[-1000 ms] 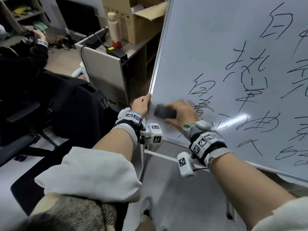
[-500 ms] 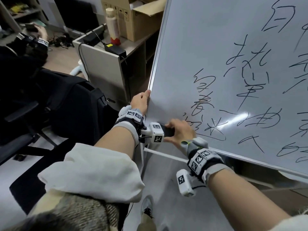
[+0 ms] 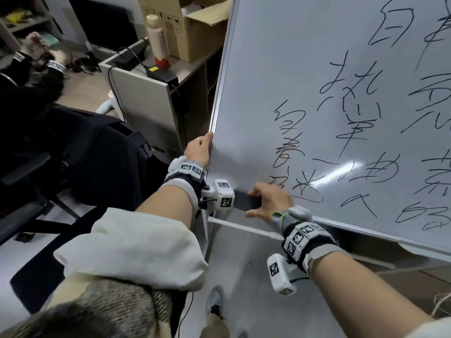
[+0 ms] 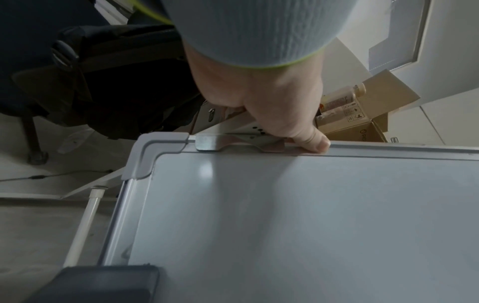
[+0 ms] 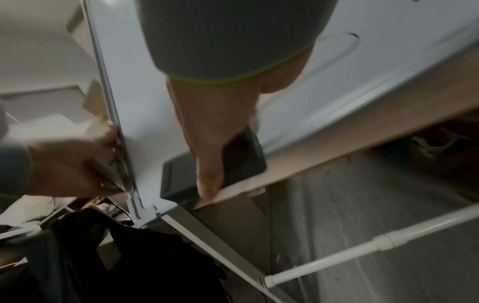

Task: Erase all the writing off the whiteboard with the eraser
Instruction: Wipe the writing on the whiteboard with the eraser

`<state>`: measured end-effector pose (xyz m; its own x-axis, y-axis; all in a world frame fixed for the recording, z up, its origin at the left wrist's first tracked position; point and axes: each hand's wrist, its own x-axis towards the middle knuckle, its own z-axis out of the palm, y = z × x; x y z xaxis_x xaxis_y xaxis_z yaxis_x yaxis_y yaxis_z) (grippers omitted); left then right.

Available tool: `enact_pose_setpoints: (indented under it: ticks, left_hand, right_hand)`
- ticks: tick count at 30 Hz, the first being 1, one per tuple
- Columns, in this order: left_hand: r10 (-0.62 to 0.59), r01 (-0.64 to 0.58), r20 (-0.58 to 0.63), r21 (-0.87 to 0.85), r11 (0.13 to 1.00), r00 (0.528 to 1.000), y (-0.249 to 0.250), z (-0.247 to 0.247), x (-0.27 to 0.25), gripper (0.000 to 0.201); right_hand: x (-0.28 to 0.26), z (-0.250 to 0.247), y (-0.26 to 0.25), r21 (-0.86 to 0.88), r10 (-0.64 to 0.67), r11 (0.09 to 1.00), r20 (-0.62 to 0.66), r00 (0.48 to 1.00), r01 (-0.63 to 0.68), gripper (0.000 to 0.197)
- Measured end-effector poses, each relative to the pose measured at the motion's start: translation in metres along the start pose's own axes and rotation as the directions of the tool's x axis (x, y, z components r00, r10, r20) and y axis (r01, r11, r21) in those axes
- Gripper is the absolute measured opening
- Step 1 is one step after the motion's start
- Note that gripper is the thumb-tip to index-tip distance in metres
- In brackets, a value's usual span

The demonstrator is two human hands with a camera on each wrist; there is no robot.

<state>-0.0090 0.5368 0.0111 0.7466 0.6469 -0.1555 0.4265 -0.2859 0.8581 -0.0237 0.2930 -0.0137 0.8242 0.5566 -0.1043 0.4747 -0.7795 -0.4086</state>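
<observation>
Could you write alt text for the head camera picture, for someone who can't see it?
A person's right hand presses a dark eraser against the lower left corner of a whiteboard covered in black handwriting, while the left hand grips the board's left edge. Behind stand a desk and a cardboard box.

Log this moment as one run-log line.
left hand: grips whiteboard left edge | right hand: holds eraser at bottom-left corner | writing: mostly unerased
</observation>
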Motion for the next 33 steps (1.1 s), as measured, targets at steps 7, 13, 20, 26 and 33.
enact_pose_setpoints:
  ticks: [7, 13, 20, 26, 33]
  left_hand:
    - [0.000, 0.001, -0.014, 0.058, 0.998, 1.000, -0.003, 0.003, 0.002, 0.044]
    - [-0.006, 0.008, -0.017, 0.082, 0.997, 1.000, -0.001, 0.005, 0.004, 0.041]
    - [-0.005, 0.007, -0.022, 0.079, 0.997, 1.000, -0.003, 0.009, 0.009, 0.042]
    - [0.008, -0.006, -0.038, 0.059, 0.998, 0.999, -0.008, 0.010, 0.007, 0.042]
    - [-0.003, 0.007, -0.038, 0.085, 0.996, 0.999, -0.009, 0.007, 0.007, 0.042]
  right_hand:
    - [0.023, -0.061, 0.010, 0.015, 0.073, 0.997, -0.336, 0.939, -0.072, 0.048]
    - [0.035, -0.083, 0.018, 0.113, 0.145, 0.988, -0.442, 0.885, -0.105, 0.050]
    - [-0.004, -0.009, 0.016, -0.070, -0.042, 0.997, -0.020, 0.999, 0.041, 0.054]
    - [0.029, -0.081, 0.020, 0.056, 0.037, 0.998, -0.382, 0.923, -0.017, 0.049]
    - [0.036, -0.071, 0.007, 0.156, 0.102, 0.987, -0.436, 0.894, -0.037, 0.050]
